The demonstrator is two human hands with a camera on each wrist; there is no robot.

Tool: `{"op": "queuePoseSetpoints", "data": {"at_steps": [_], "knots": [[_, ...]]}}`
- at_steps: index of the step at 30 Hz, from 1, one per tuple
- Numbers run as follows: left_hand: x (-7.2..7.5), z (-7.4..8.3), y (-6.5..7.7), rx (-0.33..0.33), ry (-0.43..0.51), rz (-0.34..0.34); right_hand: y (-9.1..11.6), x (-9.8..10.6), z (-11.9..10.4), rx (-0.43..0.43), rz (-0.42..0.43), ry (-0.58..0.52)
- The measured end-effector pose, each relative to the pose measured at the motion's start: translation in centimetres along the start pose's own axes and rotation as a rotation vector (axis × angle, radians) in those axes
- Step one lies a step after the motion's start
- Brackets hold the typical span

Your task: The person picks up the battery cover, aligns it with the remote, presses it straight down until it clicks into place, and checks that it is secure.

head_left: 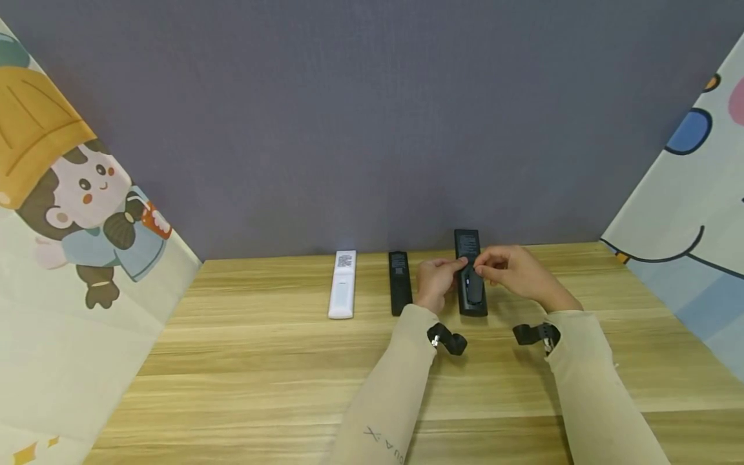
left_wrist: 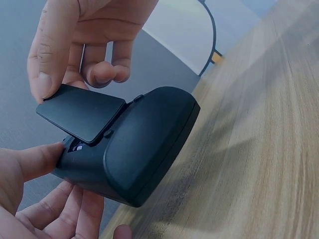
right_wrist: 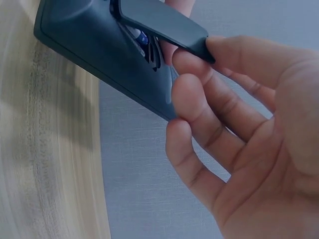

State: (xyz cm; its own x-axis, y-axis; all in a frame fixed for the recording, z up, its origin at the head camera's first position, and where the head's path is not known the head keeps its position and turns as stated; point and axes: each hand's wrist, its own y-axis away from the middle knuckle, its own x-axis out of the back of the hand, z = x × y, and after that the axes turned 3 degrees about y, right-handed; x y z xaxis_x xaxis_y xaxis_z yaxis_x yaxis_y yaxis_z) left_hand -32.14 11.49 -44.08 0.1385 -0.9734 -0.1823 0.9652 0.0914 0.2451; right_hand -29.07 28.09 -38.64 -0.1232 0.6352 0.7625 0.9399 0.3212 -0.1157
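Note:
A black remote control (head_left: 467, 243) lies back side up at the right, its label toward the wall. My left hand (head_left: 434, 283) grips it, thumb on the back beside the battery opening and fingers curled along its side and beneath. With thumb and index finger, my right hand (head_left: 516, 272) pinches the free end of the battery cover (left_wrist: 82, 110). The cover stands tilted up, its other end still at the remote's edge near the tabs. Under it, a battery (right_wrist: 139, 36) shows in the opening in the right wrist view.
Left of my hands, a slim black remote control (head_left: 400, 284) and a white remote control (head_left: 342, 284) lie face down on the wooden table (head_left: 261, 361). A grey wall panel (head_left: 372, 129) stands along the table's back edge. Both wrists wear black straps (head_left: 446, 338).

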Motion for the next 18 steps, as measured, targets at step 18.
{"op": "queuePoseSetpoints", "data": {"at_steps": [18], "knots": [[-0.06,-0.08,-0.06,-0.003,0.023,-0.013,0.16,-0.01,-0.53,0.033,-0.027,-0.026]]}}
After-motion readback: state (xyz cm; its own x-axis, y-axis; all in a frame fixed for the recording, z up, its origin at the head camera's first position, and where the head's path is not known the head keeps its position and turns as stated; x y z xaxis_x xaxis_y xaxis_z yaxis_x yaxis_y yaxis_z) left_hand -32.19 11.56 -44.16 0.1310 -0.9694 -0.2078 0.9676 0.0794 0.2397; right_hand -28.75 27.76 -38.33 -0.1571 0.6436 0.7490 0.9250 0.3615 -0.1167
